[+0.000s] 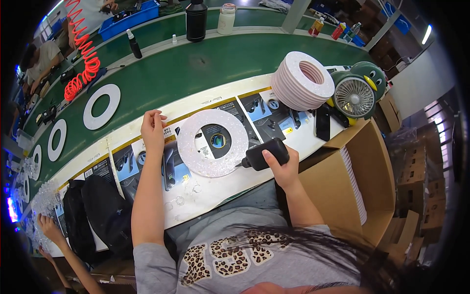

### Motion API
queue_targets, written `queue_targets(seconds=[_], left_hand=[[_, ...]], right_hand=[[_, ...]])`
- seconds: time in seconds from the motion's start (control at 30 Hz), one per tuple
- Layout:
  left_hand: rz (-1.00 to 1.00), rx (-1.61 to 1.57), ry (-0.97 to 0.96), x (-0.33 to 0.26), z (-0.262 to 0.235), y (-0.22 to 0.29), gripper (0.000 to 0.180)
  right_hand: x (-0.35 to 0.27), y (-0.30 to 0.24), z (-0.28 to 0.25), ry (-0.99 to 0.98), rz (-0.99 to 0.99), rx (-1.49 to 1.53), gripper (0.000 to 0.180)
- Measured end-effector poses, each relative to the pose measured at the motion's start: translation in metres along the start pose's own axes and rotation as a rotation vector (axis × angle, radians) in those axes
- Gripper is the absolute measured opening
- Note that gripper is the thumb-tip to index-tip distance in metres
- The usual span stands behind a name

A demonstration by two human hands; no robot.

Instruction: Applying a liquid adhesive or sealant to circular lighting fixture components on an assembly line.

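A flat white glittery ring (pixel 188 142) lies before me on the printed sheets, with a round hole in its middle. My right hand (pixel 288 164) is closed round a black squeeze bottle (pixel 267 155). The bottle is tilted, its narrow tip at the ring's lower right edge; whether it touches is unclear. Beyond the ring's upper left side, my left hand (pixel 153 122) hovers with loosely bent fingers, slightly apart, and nothing seen in them. A tall stack of similar rings (pixel 306 81) stands at the far right of the worktop.
Several rings, one of them a white ring (pixel 101 107), lie on the green belt (pixel 215 63). A penguin-shaped fan (pixel 355 95), a phone (pixel 322 123) and an open carton (pixel 323 191) are on my right. Black bags (pixel 105 210) and another person's hand (pixel 50 229) are at left.
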State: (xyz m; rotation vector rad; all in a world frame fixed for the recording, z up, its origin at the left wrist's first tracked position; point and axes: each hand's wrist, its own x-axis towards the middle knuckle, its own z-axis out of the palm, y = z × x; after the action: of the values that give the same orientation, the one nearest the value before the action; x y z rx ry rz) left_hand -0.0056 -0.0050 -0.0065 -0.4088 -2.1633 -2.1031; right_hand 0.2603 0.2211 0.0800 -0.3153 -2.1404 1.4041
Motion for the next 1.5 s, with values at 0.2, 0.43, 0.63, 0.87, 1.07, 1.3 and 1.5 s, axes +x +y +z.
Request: queue_targets(seconds=[0.2,0.43,0.63,0.87,1.07,1.3,1.5], left_hand=[[-0.003,0.000,-0.002,-0.001,-0.001,0.000,0.014],[-0.001,0.008,-0.005,0.000,0.000,0.001,0.014],[-0.002,0.013,0.003,0.000,0.000,0.002,0.014],[0.036,-0.032,0.009,-0.004,0.001,0.021,0.014],[0.211,-0.108,-0.054,-0.013,0.005,0.082,0.012],[0.251,0.584,-0.647,-0.065,0.019,0.164,0.028],[0.650,0.898,-0.907,-0.111,0.054,0.114,0.083]], right_hand=[[0.001,-0.001,0.001,-0.010,0.002,-0.005,0.017],[0.001,0.002,0.001,-0.006,0.008,0.001,0.018],[0.004,0.007,-0.002,0.004,0.082,0.059,0.017],[0.014,0.052,-0.012,0.112,0.369,0.336,0.022],[0.026,0.064,-0.009,0.266,0.607,0.911,0.028],[0.055,0.081,0.002,0.049,0.958,1.717,0.039],[0.073,0.097,0.005,-0.005,0.680,2.000,0.032]])
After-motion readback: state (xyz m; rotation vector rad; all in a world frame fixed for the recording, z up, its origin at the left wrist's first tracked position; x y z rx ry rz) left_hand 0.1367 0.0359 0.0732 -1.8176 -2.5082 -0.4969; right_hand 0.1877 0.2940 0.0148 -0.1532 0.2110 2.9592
